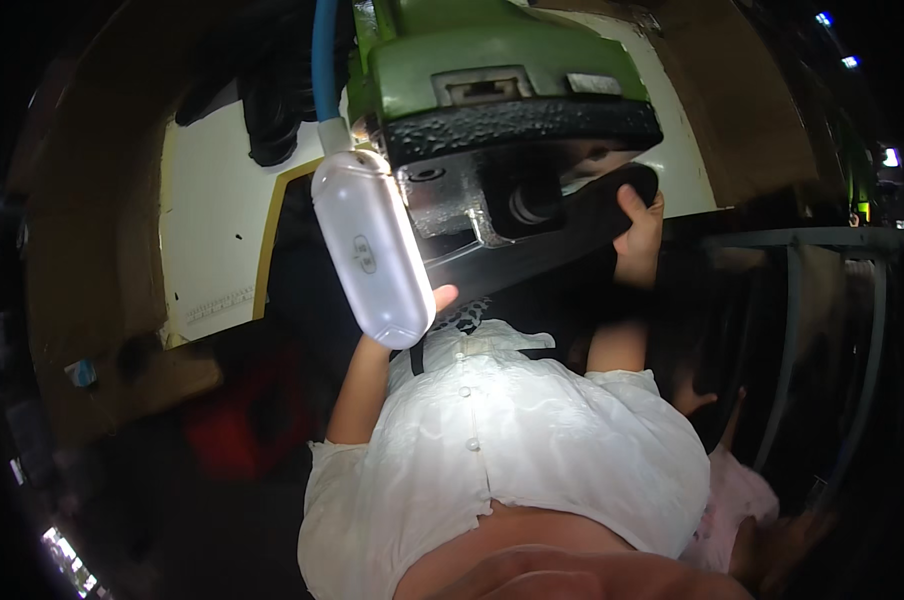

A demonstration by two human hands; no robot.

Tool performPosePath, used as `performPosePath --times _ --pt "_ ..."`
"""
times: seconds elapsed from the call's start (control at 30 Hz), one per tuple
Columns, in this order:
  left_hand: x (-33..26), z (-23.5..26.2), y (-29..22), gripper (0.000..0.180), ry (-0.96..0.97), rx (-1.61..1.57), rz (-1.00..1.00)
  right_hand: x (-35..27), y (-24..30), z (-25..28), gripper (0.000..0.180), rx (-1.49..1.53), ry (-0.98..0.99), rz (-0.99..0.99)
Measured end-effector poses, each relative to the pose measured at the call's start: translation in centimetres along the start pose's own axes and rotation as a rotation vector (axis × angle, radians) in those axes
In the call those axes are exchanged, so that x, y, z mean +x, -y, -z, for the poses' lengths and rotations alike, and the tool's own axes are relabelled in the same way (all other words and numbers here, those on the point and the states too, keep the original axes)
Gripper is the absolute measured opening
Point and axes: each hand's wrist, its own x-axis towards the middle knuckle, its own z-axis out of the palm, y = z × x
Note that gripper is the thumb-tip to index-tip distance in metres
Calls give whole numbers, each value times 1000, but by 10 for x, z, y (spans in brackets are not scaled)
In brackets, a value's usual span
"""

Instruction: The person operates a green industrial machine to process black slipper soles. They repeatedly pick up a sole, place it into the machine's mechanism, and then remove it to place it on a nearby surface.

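Observation:
A long, flat black piece (572,232) with a rounded right end stretches beneath the head of a green machine (512,60), which looks like a sewing machine. My right hand (640,228) grips its right end, thumb on top and the other fingers mostly hidden below. At the near left edge, a finger of my left hand (445,296) shows against the piece. The rest of that hand is hidden by a glowing white oval lamp (377,250). Where the piece meets the machine is too dark to make out.
A blue tube (325,60) runs up from the lamp. Black pieces (267,105) are heaped on the white table (207,225) with its yellow cutout edge. Grey rails (787,340) stand at right, near another person's hand (692,395). Something red (234,430) lies low at left.

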Motion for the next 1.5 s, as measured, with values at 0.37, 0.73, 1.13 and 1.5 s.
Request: performPosePath --times 0.37,0.73,1.13,1.5 --pt "14 12 -29 43 -24 -721 370 -8 -18 -60 26 418 -277 -344" --pt "-25 70 21 48 -49 -464 354 -58 -41 -110 29 -47 -25 -80" --pt "35 -19 10 53 254 671 -150 -29 -93 -41 93 -538 -53 81" --pt "194 96 -18 55 -784 971 -355 51 -20 5 49 -940 -241 366"
